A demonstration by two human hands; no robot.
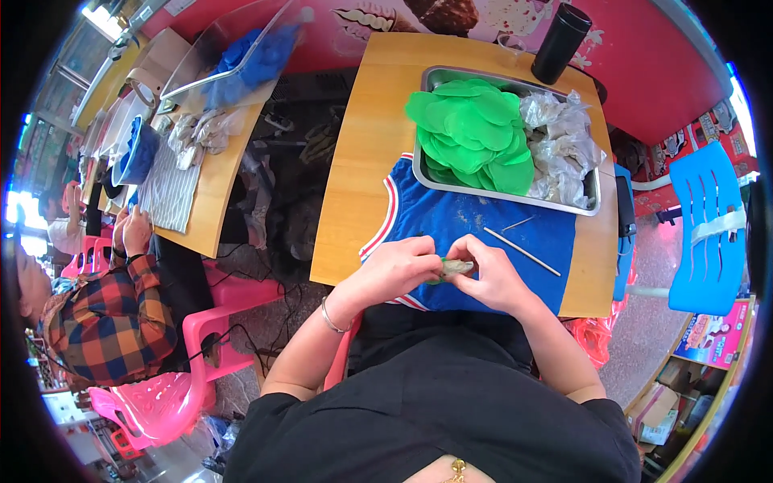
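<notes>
Over the table's near edge, my left hand (407, 264) and my right hand (489, 272) pinch a small green wrapper with pale filling (457, 266) between them. Both hands have their fingers closed on it, and part of it is hidden behind them. Beneath lies a blue cloth (443, 221) with a red and white striped edge. To the right of my hands, a thin pale stick (522, 251) rests on the cloth, with a shorter thin stick (518, 223) beyond it. A metal tray (515, 195) holds stacked green rounds (475, 133) and crumpled clear plastic with pale contents (561, 149).
A black tumbler (561, 44) and a clear cup (512, 47) stand behind the tray on the wooden table (346, 169). At the left, another person (109, 322) sits at a second table (211, 197). A blue chair (708, 229) is on the right, a pink chair (173, 386) lower left.
</notes>
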